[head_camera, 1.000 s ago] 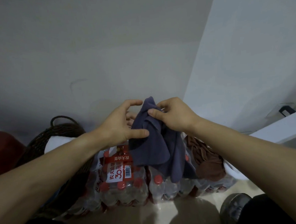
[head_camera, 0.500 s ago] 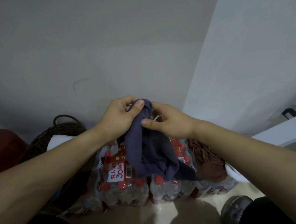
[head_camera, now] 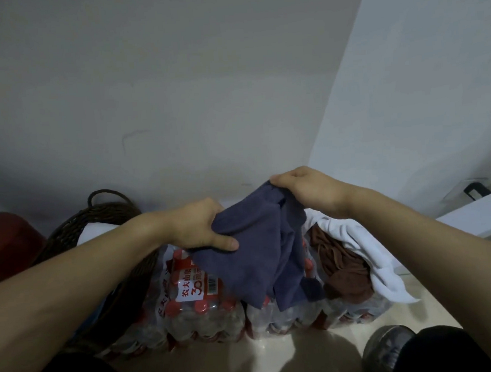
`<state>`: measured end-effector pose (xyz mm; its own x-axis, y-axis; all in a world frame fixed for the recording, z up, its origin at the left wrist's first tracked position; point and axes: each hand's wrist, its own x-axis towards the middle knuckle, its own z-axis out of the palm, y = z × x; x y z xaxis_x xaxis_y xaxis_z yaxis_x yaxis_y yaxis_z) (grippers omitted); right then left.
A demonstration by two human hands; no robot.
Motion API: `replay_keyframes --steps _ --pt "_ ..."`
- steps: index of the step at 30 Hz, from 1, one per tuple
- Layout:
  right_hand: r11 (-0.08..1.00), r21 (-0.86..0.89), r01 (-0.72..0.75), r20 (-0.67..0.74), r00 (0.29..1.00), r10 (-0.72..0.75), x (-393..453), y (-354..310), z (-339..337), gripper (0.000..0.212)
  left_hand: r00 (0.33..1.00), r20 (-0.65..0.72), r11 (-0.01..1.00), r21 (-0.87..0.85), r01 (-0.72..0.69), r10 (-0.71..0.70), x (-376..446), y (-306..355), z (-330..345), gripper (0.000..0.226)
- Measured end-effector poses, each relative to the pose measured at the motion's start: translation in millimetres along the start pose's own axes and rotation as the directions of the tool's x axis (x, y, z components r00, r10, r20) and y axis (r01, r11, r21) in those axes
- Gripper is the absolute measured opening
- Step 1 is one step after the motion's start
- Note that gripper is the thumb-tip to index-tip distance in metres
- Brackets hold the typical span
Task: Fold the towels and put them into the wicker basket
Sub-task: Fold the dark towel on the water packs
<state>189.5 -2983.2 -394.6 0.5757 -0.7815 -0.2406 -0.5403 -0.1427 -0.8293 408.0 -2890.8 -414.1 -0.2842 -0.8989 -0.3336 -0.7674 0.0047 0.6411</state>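
A dark blue towel [head_camera: 260,251] hangs crumpled between my hands above shrink-wrapped packs of bottled water. My left hand [head_camera: 198,228] grips its left edge, thumb on top. Higher up, my right hand [head_camera: 305,191] holds its upper right corner with curled fingers. A brown towel [head_camera: 343,269] lies bunched on the packs to the right, on top of a white towel [head_camera: 374,261]. The dark wicker basket [head_camera: 101,216] stands at the left behind my left forearm, with something white [head_camera: 92,233] inside it.
The water bottle packs [head_camera: 200,311] with red caps sit on the pale floor against the grey wall. A red rounded object [head_camera: 4,240] stands at the far left. A white ledge [head_camera: 478,213] runs along the right. My shoe [head_camera: 386,350] shows at the bottom right.
My hands have drawn apart, spreading the blue towel. The right hand rose up and right, the left hand dropped lower on the left edge. The white towel now shows.
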Motion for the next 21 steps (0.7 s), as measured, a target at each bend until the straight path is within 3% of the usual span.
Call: replay_keyframes --steps 3,5,9,13,15,17,19,21 --pt "0.999 -0.037 -0.015 -0.209 0.978 0.007 4.6 5.7 -8.9 0.046 0.998 0.044 0.995 -0.095 0.043 -0.039 -2.6 -2.5 0.4 0.022" --pt "0.999 0.027 -0.033 -0.277 0.960 0.039 6.9 13.5 -17.1 0.063 0.997 0.056 0.950 -0.305 0.060 -0.045 -5.8 -5.1 1.2 0.026" --pt "0.998 0.067 -0.018 -0.122 0.992 0.027 0.3 24.9 -18.7 0.072 0.998 -0.026 0.734 -0.679 0.023 -0.056 -1.7 -6.8 5.3 0.025" --pt "0.995 -0.091 0.040 0.089 0.996 -0.032 -0.4 22.6 -14.8 0.059 0.989 -0.050 0.660 -0.749 0.055 -0.139 7.5 -14.6 8.6 0.035" --pt "0.938 -0.344 0.033 0.189 0.981 0.035 4.6 22.3 -6.5 0.066 0.986 -0.008 0.685 -0.720 0.110 -0.167 9.4 -19.0 11.0 0.044" --pt "0.821 -0.567 0.064 0.260 0.960 0.105 12.0 31.4 11.1 0.054 0.988 0.026 0.802 -0.581 0.138 -0.151 9.4 -22.5 14.9 0.047" --pt "0.719 -0.688 0.101 0.278 0.952 0.132 17.1 47.0 31.5 0.034 0.988 0.040 0.956 -0.250 0.156 -0.150 10.3 -27.0 20.1 0.045" --pt "0.667 -0.738 0.106 0.247 0.961 0.121 19.6 66.9 49.2 0.024 0.977 0.054 0.978 0.050 0.203 -0.206 15.7 -36.4 30.0 0.038"
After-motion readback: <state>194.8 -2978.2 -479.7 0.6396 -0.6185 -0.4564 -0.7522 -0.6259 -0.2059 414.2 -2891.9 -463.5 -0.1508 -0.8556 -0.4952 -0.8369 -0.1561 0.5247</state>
